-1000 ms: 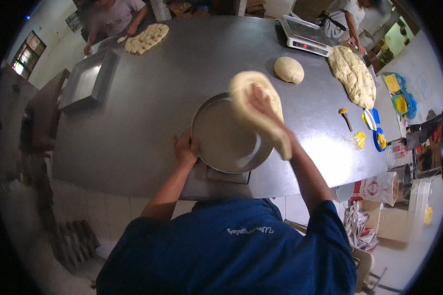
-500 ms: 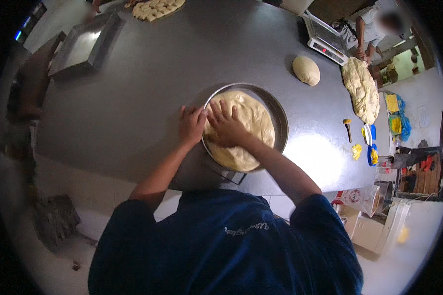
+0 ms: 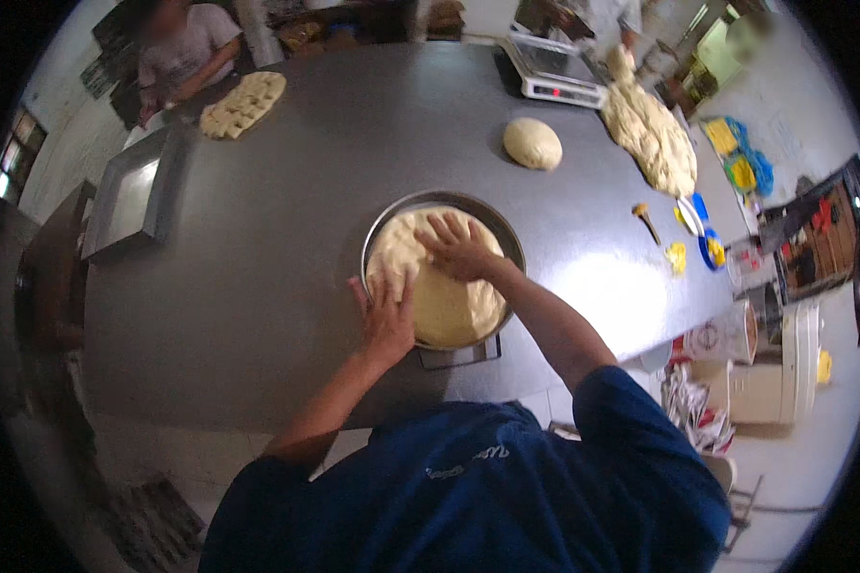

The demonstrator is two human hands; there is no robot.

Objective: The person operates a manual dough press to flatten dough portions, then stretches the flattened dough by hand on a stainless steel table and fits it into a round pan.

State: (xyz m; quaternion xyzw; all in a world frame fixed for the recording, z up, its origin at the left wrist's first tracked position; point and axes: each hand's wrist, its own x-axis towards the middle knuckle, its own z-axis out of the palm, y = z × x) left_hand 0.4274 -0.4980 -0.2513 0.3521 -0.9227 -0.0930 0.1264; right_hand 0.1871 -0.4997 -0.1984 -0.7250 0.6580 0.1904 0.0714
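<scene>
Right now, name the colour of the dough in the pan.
The dough is pale cream; see the head view.

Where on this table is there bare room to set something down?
Widest: the steel table, left and middle, between rectangular tray, dimpled dough and round pan. Smaller, partly in glare: between the pan, dough ball and brown tool. Crowded: the far right edge, where scale and dough heap crowd together, and the pan, its dough under left hand and right hand.
</scene>
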